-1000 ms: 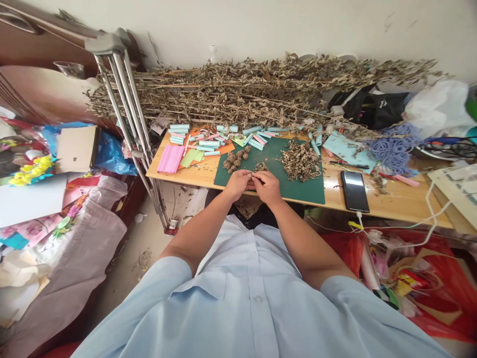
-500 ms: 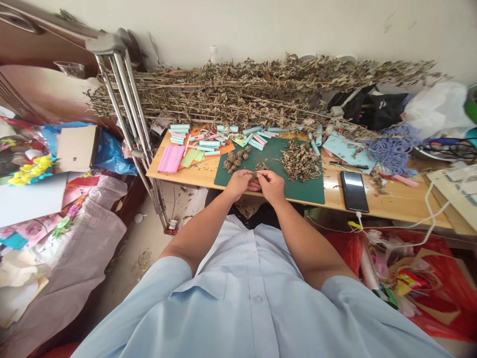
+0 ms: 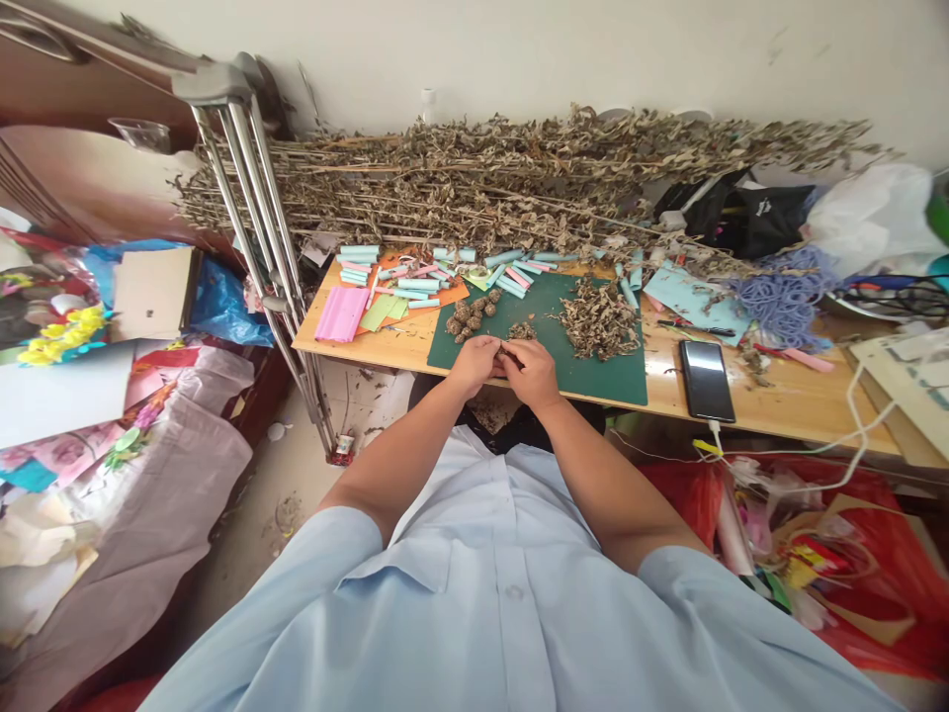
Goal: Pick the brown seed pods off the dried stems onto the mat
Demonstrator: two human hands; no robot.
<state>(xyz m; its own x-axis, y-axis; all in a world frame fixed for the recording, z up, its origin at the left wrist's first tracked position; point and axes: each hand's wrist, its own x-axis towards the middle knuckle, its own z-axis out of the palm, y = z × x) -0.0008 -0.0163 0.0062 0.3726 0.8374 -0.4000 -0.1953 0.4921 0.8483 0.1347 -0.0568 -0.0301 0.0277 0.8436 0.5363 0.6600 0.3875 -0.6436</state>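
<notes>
My left hand (image 3: 478,362) and my right hand (image 3: 530,370) meet at the front edge of the green cutting mat (image 3: 569,381). Their fingers are closed together on a small bit of dried leaves (image 3: 502,353), mostly hidden by the fingertips. Just beyond the fingers lies a small heap of leaf crumbs (image 3: 523,331). Several rolled leaf balls (image 3: 467,318) sit in a cluster to the left. A larger pile of loose dried leaves (image 3: 599,318) is on the mat's right side.
Bundles of dried leafy stalks (image 3: 460,188) lie along the wall. Paper rolls (image 3: 419,285) and a pink paper stack (image 3: 342,313) are at the table's left. A phone (image 3: 707,381) with a cable lies right of the mat. Metal crutches (image 3: 256,213) lean at the left end.
My right hand has shifted slightly left, closer against my left hand, and its fingers have curled in. The bit of dried leaves is now more covered. The things on the table have stayed put.
</notes>
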